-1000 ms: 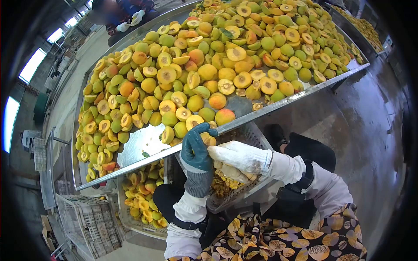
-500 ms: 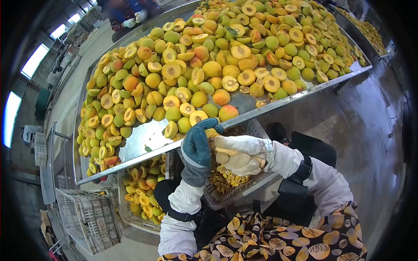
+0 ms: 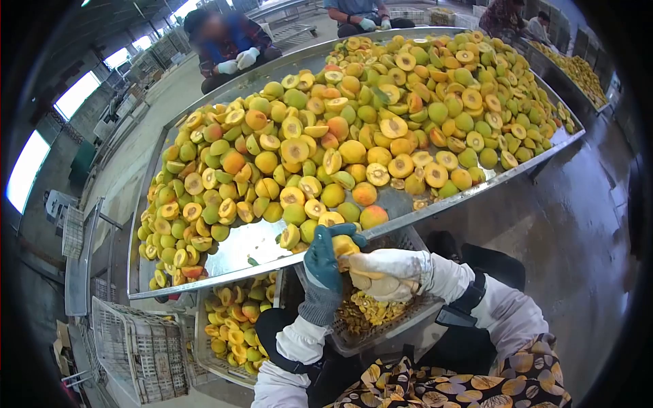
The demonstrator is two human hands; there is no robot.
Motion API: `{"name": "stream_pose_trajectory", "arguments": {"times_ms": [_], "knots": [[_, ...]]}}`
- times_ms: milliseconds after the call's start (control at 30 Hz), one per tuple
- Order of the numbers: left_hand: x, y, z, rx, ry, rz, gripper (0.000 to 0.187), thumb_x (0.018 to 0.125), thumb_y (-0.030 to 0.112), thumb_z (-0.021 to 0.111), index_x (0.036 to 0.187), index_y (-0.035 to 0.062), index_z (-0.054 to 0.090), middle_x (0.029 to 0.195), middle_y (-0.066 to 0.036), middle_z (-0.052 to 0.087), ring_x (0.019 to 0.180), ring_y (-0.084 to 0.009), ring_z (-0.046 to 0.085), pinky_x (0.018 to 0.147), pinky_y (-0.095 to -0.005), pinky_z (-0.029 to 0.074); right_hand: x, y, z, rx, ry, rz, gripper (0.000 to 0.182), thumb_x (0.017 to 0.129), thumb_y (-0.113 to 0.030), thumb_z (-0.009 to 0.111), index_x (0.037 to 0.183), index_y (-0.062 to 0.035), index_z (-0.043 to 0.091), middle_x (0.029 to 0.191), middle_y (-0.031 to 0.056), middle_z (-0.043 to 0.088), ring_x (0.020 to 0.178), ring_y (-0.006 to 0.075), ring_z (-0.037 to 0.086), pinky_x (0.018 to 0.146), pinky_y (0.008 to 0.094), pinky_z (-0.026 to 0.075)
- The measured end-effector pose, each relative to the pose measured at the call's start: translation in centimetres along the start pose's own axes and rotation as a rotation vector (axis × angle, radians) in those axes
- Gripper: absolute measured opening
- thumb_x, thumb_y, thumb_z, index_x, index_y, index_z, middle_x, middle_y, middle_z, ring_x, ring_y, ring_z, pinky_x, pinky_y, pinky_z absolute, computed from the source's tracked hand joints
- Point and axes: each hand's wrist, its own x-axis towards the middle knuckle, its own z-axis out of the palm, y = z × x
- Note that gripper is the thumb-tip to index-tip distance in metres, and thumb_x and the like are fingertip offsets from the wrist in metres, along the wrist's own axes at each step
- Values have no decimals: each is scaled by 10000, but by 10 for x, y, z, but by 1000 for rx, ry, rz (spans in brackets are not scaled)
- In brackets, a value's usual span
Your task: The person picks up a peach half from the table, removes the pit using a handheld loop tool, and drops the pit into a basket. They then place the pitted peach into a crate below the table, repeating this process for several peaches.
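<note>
My left hand [image 3: 322, 262], in a teal coated glove with a grey knit cuff, is closed around a yellow peach half [image 3: 345, 245] just past the table's near edge. Close against the fruit is my right hand [image 3: 389, 273] in a stained white glove, its fingers curled around a slim tan handle [image 3: 367, 275]. The working end of that tool is hidden by the glove and the fruit. Below both hands a plastic crate [image 3: 423, 314] holds brown and yellow scraps. Halved and whole peaches [image 3: 294, 150] are heaped on the metal table [image 3: 248, 246] in front of me.
A crate of peach halves [image 3: 235, 326] stands under the table's near edge, left of my knees. Further left is a white slatted crate [image 3: 139, 350]. Across the table sit a person with white gloves [image 3: 238, 61] and another person [image 3: 371, 20]. A second fruit-covered table [image 3: 568, 71] is at right.
My view has tilted up, bringing more of the people across the table into sight. The peach half shows more between my hands, and my right hand has turned slightly.
</note>
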Motion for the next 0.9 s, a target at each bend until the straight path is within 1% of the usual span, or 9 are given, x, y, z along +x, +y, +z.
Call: {"name": "stream_pose_trajectory", "arguments": {"times_ms": [100, 167, 233, 300, 367, 400, 500, 633, 900], "knots": [[10, -22, -28, -120, 182, -24, 507, 1081, 422, 392, 1099, -3, 669, 936, -92, 690, 838, -155, 664, 771, -301, 554, -8, -11, 7, -560, 129, 71, 465, 1027, -504, 483, 839, -83, 539, 535, -33, 424, 407, 68, 370, 400, 234, 306], [16, -22, -71, -100, 241, 103, 497, 1087, 397, 383, 1096, -10, 667, 941, -102, 691, 827, -169, 662, 763, -326, 556, 3, 3, -29, -1182, 307, 74, 560, 978, -548, 498, 873, -22, 658, 639, 101, 623, 548, 223, 607, 529, 350, 489], [5, 11, -121, 678, 323, 377, 476, 1064, 374, 426, 1052, -27, 682, 970, -154, 698, 813, -254, 671, 776, -372, 549, -4, 17, -46, -1728, 566, 190, 565, 956, -551, 495, 953, -33, 721, 809, 173, 713, 767, 348, 701, 706, 455, 545], [-9, 63, -148, 1300, 407, -46, 397, 999, 324, 519, 1001, -30, 700, 1020, -209, 694, 869, -341, 666, 807, -422, 534, -14, 16, -34, -1778, 616, 455, 546, 943, -553, 492, 966, -72, 750, 918, 192, 725, 881, 401, 695, 781, 499, 541], [-12, 70, -183, 1749, 538, 33, 309, 927, 276, 601, 944, -12, 711, 1021, -226, 686, 904, -382, 659, 820, -430, 528, -11, 37, -50, -1733, 578, 408, 528, 942, -549, 504, 948, -83, 753, 875, 179, 724, 839, 377, 701, 753, 483, 545], [-1, 68, -192, 1816, 567, 299, 262, 901, 242, 633, 948, -5, 708, 989, -215, 678, 913, -370, 661, 817, -452, 527, -8, 35, -48, -1734, 593, 403, 520, 941, -546, 507, 951, -89, 754, 869, 175, 723, 835, 374, 701, 750, 483, 545], [62, 67, -150, 1646, 415, 478, 295, 917, 291, 645, 1078, 48, 690, 1082, -179, 697, 984, -370, 661, 877, -443, 525, -4, 32, -31, -1735, 598, 376, 497, 942, -540, 508, 973, -108, 752, 855, 158, 722, 826, 365, 699, 742, 483, 545], [160, 24, -105, 1768, 19, 178, 455, 875, 465, 667, 1008, 29, 663, 1012, -221, 699, 976, -376, 669, 823, -455, 535, 4, 38, -35, -1782, 591, 375, 493, 932, -570, 505, 1001, -149, 750, 890, 157, 727, 853, 370, 701, 747, 486, 550], [160, -12, -121, 1413, -32, -30, 625, 747, 510, 795, 1107, 11, 683, 1055, -252, 687, 989, -381, 677, 868, -436, 541, -1, 22, -16, -1711, 612, 219, 494, 947, -539, 520, 975, -75, 686, 863, 189, 706, 783, 383, 702, 689, 479, 565]]}}
